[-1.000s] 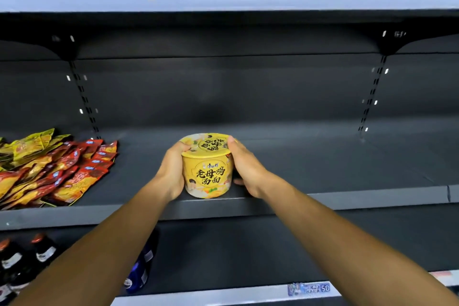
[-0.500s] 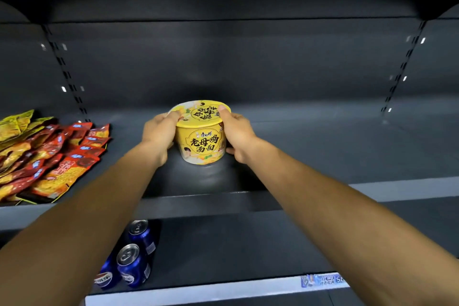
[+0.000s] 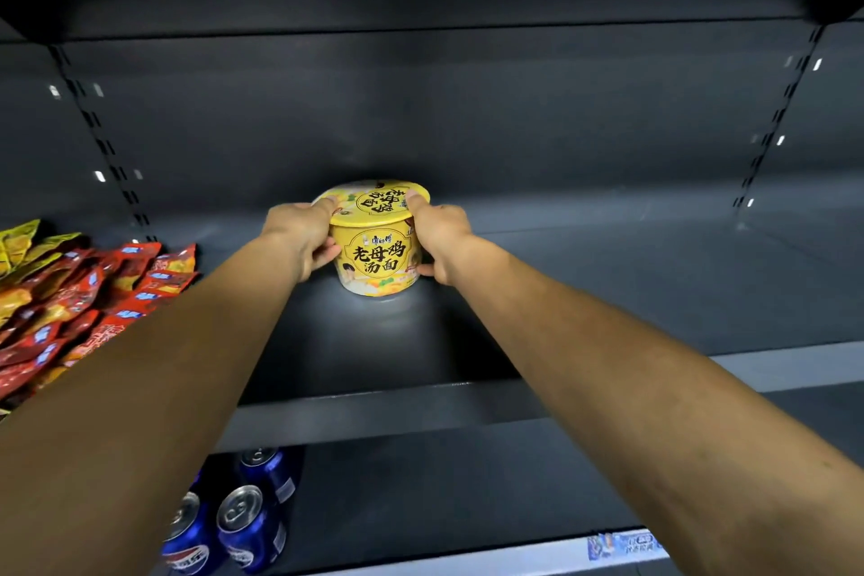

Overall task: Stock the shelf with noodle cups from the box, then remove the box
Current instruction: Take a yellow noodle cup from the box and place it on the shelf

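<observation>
Nearest, at the bottom left, blue cans (image 3: 234,524) stand on the lower shelf (image 3: 444,491), partly hidden behind the left forearm. One shows a round red, white and blue Pepsi logo, but its lettering is too small to read. A price label (image 3: 624,545) on that shelf's front strip is blurred and cut off by the right arm. Above, both bare forearms reach over the front edge of the shelf (image 3: 654,285). On its left side lies a heap of red and yellow snack packets (image 3: 70,295), cut off by the frame edge, their print unreadable. Far back, in the middle of the shelf, the noodle cup (image 3: 376,255) stands upright on the dark board. The left hand (image 3: 301,236) and right hand (image 3: 437,239) clamp it from either side, thumbs on the lid rim and fingers curled round the wall. The yellow cup reads 康师傅 and 老母鸡汤面, and the lid print faces away. Behind it are the dark back panel and two slotted uprights (image 3: 100,140).
</observation>
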